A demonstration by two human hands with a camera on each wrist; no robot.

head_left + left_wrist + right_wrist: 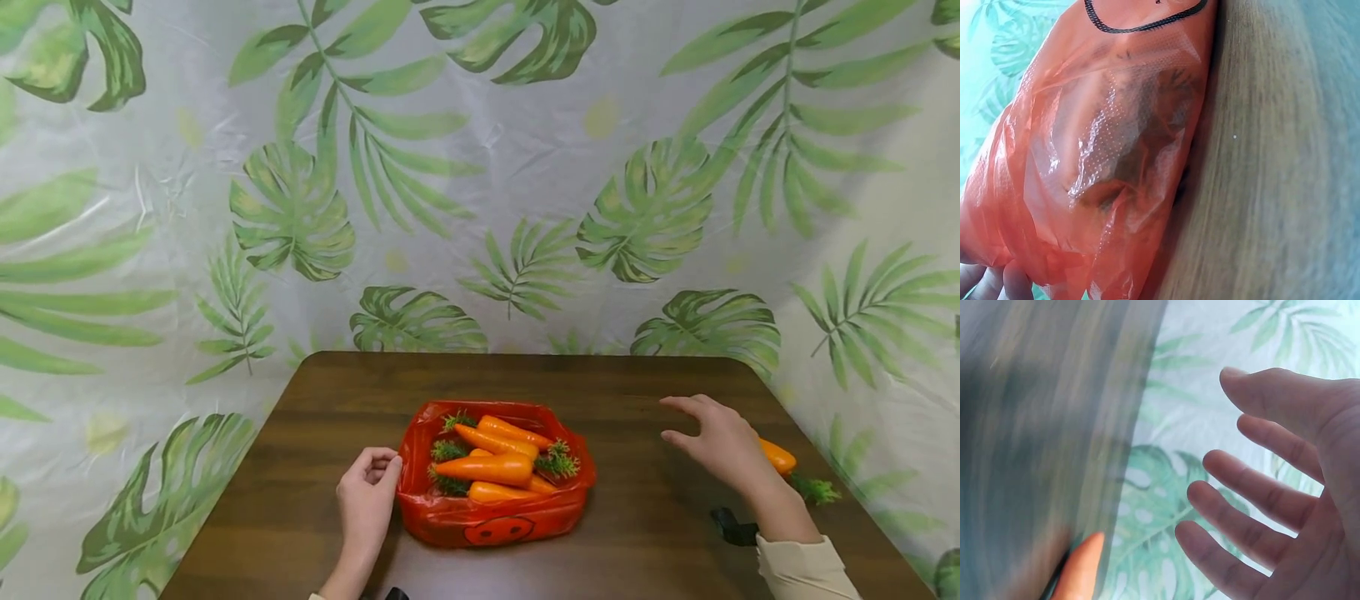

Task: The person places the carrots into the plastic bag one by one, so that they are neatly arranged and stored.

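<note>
A red plastic bag lies wide open on the table with several orange carrots with green tops inside. At its left side my left hand pinches the rim; in the left wrist view the fingertips meet the crinkled plastic. My right hand is held over the right part of the table, fingers apart and holding nothing. Beyond its wrist, one more carrot lies near the right edge, partly hidden by the arm. The right wrist view shows an orange tip below the spread fingers.
The dark wooden table has rounded far corners. Behind it hangs a leaf-patterned sheet. A black strap piece shows at the right wrist. The bag's front bears a printed face.
</note>
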